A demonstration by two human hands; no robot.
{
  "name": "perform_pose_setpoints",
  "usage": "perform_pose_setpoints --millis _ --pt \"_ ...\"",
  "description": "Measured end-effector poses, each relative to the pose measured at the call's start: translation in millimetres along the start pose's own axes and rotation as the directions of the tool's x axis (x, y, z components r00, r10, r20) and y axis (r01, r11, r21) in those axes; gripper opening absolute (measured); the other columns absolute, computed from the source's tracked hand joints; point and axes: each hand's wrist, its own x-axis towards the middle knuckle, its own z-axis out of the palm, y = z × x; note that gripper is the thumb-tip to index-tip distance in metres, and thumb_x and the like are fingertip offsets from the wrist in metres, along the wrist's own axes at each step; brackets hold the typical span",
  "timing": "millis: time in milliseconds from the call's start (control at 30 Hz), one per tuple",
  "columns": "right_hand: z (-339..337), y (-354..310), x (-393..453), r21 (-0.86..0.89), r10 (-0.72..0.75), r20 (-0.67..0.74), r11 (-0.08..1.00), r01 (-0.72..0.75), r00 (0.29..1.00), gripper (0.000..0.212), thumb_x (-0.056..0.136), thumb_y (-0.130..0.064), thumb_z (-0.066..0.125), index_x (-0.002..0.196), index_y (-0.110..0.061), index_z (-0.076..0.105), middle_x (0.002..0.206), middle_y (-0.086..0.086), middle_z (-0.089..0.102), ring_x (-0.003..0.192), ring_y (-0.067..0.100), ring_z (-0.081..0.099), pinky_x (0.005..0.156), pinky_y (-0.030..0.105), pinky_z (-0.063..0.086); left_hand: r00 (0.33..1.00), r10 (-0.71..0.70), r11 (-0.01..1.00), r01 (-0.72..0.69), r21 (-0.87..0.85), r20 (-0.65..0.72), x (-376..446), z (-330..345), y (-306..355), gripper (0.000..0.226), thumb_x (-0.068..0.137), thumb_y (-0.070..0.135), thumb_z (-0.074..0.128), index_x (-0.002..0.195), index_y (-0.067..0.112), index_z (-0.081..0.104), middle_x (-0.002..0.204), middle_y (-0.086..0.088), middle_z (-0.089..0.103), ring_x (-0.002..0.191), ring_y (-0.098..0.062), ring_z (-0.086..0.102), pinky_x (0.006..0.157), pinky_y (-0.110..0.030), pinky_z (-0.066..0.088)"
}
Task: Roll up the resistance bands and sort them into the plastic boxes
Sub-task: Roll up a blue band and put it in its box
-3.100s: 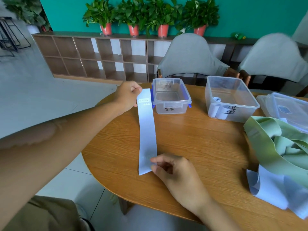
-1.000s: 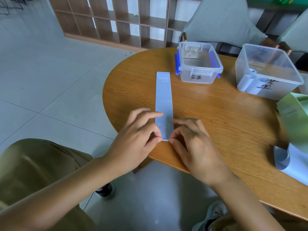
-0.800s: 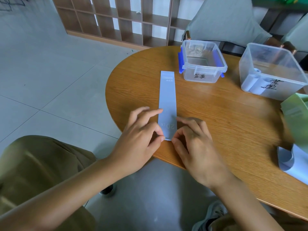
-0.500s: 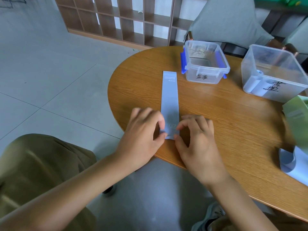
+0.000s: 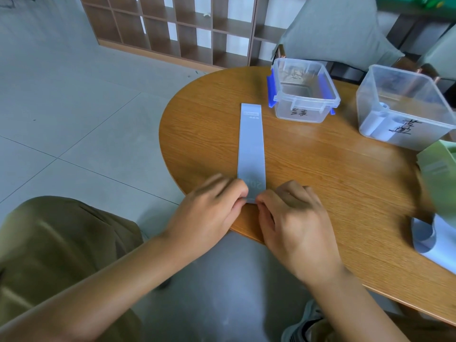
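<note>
at the near edge of the tabletop (image 5: 333, 174) your left hand (image 5: 209, 213) and right hand (image 5: 296, 223) each pinch a corner of the near end of the blue band (image 5: 251, 146), which lies flat, pointing toward the small box (image 5: 304, 93). no turns show yet, so the roll looks barely begun. the big box (image 5: 404, 107) holds rolled bands; a green band (image 5: 436, 166) and more blue wait at right.
</note>
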Motion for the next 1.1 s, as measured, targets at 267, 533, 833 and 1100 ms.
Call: perform_pose_setpoints --millis 267,533,833,1100 --pt "3.1 5.6 -4.2 0.124 0.074 0.053 0.989 -0.080 0.996 0.013 0.091 -0.017 0.062 0.086 -0.015 0.074 0.085 -0.002 0.067 0.089 0.026 0.058 0.073 0.043 0.048 1.000 0.005 0.998 -0.004 -0.055 0.004 -5.6 2.1 -7.0 0.009 0.096 0.013 0.066 0.088 0.010 0.068 0.092 0.002 0.061 0.088 -0.021 0.053 0.078 -0.031 0.045" --pt "11.9 9.1 1.8 0.302 0.285 0.170 0.896 -0.325 0.943 0.004 0.088 -0.023 0.075 0.090 -0.022 0.072 0.141 0.000 0.052 0.132 0.024 0.035 0.109 0.040 0.037 0.973 -0.224 0.969 0.228 -0.094 0.050 -2.1 5.0 -0.6 0.011 0.088 0.028 0.075 0.087 0.021 0.067 0.128 0.002 0.053 0.122 -0.023 0.041 0.104 -0.027 0.035" --pt "10.9 3.5 15.0 0.282 0.423 0.298 0.817 -0.502 0.856 0.007 0.092 -0.030 0.067 0.087 -0.025 0.070 0.160 -0.003 0.034 0.146 0.019 0.015 0.119 0.043 0.021 0.916 -0.389 0.911 0.399 -0.102 0.101 6.4 11.2 2.6 0.012 0.088 0.032 0.071 0.082 0.022 0.069 0.154 -0.001 0.042 0.145 -0.028 0.022 0.111 -0.042 0.028" --pt "11.3 0.2 29.9 0.249 0.532 0.346 0.742 -0.622 0.773 0.029 0.090 -0.030 0.066 0.116 -0.026 0.054 0.151 -0.003 0.036 0.140 0.016 0.019 0.110 0.031 0.018 0.882 -0.463 0.879 0.469 -0.082 0.081 18.1 16.3 6.4 0.011 0.086 0.022 0.073 0.089 0.023 0.063 0.152 -0.003 0.043 0.142 -0.033 0.025 0.110 -0.048 0.032"
